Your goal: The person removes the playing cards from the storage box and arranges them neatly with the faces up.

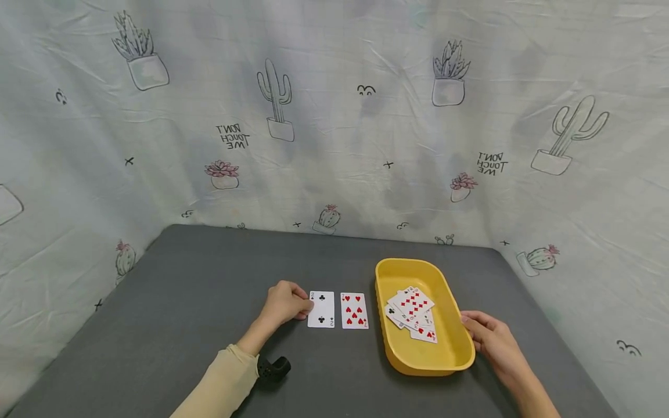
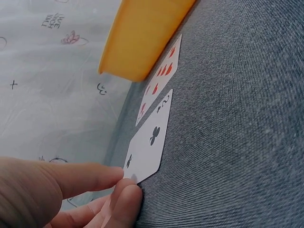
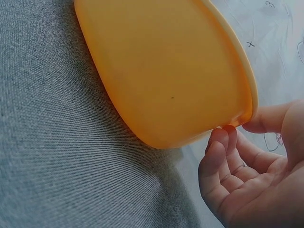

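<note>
Left hand (image 2: 57, 194) fingertips touching two of clubs (image 2: 149, 140) corner; red card (image 2: 159, 78) beyond, beside yellow tray (image 2: 142, 33)

- White two-of-clubs playing card (image 1: 321, 309) is lying face up and flat on the grey cloth surface, its left edge touching the fingertips of the left hand.
- White seven-of-hearts playing card (image 1: 354, 310) is lying face up just beside it, between that card and the tray.
- Yellow oblong plastic tray (image 1: 460, 348) is sitting upright, holding a loose fanned pile of face-up playing cards (image 1: 413, 313); its right rim is touching the right hand's fingertips.
</note>
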`<state>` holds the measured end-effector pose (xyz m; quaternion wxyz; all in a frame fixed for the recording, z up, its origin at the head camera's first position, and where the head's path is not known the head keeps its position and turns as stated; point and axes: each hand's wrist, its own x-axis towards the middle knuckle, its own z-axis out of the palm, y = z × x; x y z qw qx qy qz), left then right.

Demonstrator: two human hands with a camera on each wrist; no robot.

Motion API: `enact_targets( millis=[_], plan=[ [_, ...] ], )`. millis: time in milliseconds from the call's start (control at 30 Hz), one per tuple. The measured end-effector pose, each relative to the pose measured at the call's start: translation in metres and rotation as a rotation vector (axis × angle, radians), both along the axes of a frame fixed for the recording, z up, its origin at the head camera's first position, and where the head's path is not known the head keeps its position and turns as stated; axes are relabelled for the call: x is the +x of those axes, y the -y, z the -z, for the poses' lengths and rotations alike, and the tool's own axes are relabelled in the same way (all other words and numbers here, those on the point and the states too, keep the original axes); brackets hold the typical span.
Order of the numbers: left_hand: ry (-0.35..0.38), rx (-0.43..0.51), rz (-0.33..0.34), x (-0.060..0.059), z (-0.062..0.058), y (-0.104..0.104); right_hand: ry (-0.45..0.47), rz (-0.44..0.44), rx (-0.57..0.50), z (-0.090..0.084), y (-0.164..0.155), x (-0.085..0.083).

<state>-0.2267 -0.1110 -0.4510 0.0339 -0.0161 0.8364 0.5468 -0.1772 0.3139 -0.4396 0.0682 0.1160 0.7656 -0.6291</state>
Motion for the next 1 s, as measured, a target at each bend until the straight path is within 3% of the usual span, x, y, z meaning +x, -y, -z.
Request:
enact_targets(
  millis=[233, 433, 600, 767, 933, 1000],
  plan=[
    [-0.022, 0.001, 0.057, -0.003, -0.01, -0.005, -0.003, 0.0, -0.003, -0.002, -0.002, 0.0],
    [-0.133, 0.107, 0.275, 0.004, -0.038, -0.04, 0.004, 0.007, -0.012, 0.001, -0.003, 0.0],
    [-0.15, 0.151, 0.405, 0.012, -0.061, -0.087, -0.004, 0.006, -0.009, 0.001, -0.001, -0.001],
    [-0.068, 0.217, 0.496, 0.006, -0.076, -0.129, 0.004, 0.009, -0.006, -0.002, -0.001, 0.0],
    [0.059, 0.333, 0.496, -0.01, -0.072, -0.16, 0.022, 0.017, -0.009, 0.0, -0.002, -0.001],
    [0.078, 0.356, 0.489, -0.016, -0.07, -0.169, 0.018, 0.018, -0.007, 0.0, -0.001, -0.002]
  ],
)
